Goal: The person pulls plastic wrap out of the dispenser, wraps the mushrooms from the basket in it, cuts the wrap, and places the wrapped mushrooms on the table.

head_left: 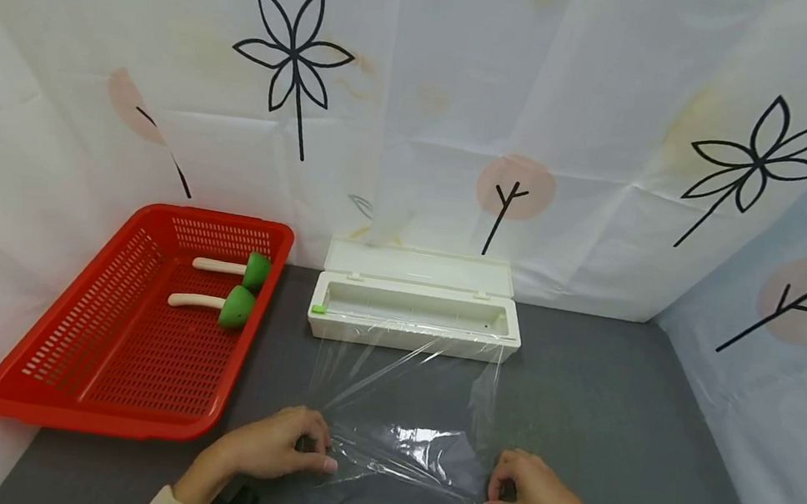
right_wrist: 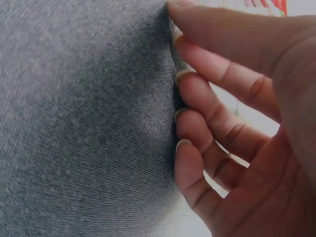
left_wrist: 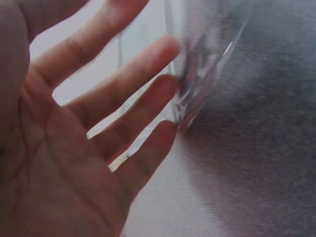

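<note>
A sheet of clear plastic wrap (head_left: 417, 447) runs from a white wrap dispenser (head_left: 411, 341) toward me, creased and shiny along its near edge. At the near left corner, my left hand (head_left: 282, 439) pinches the wrap between thumb and fingers. In the left wrist view the other fingers (left_wrist: 133, 106) are spread, and the bunched film (left_wrist: 197, 84) hangs by their tips; the thumb tip is out of that view. My right hand (head_left: 533, 491) pinches the near right corner. In the right wrist view its thumb (right_wrist: 217, 24) meets the index finger, other fingers bent below.
The dispenser's lid (head_left: 420, 267) stands raised at the back, and a small green piece (head_left: 318, 309) sits at its left end. To the left, a red basket (head_left: 103, 421) holds two green-headed, pale-handled tools (head_left: 236, 307). Patterned white cloth (head_left: 420, 119) hangs behind the grey table (head_left: 618, 413).
</note>
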